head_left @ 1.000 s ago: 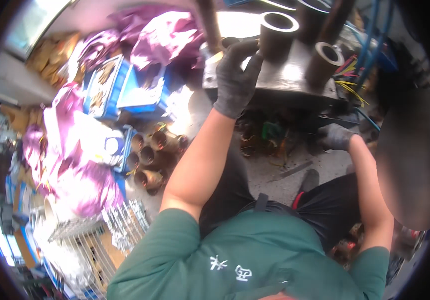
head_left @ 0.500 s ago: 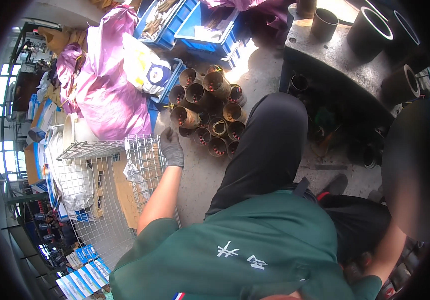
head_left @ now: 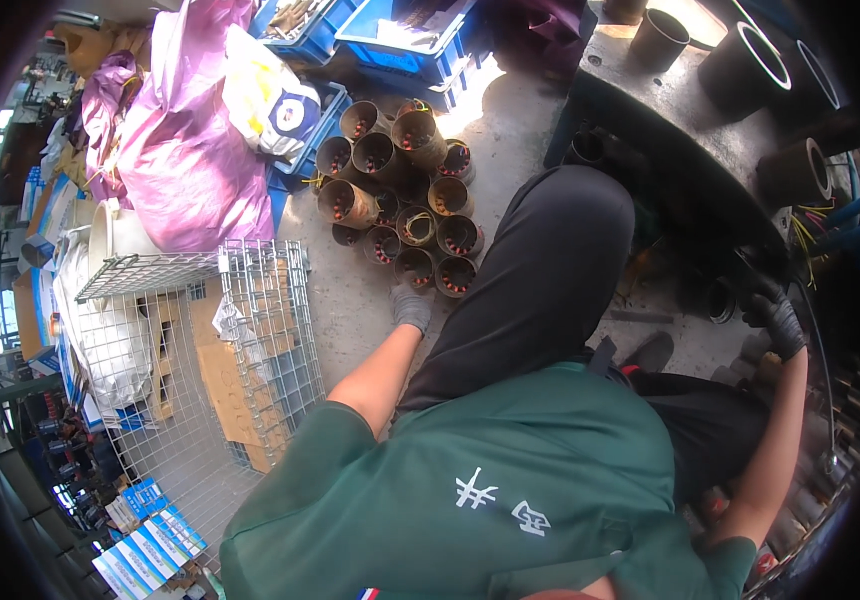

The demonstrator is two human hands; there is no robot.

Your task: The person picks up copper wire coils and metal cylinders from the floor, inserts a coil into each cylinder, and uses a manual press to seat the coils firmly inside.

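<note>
My left hand, in a grey glove, reaches down at the near side of a cluster of upright brown tubes. It is right against the front tube, but its fingertips are too foreshortened to show a grip. Red-tipped pieces show inside several of these tubes, and one holds a coil of yellowish cord. Off to the right, my right hand, also gloved, is beside the dark edge of a heavy metal table. Dark shadow blends with its fingers, so whether they hold anything is unclear.
A wire mesh basket stands at my left, with cardboard by it. Beyond are a pink sack and blue crates. Thick dark pipes stand on the table. Many metal cylinders lie at the right.
My left hand has gone from the wire basket's corner rightward to the front of the tubes. My right hand, blurred near the camera before, is now lower beside the table edge.
</note>
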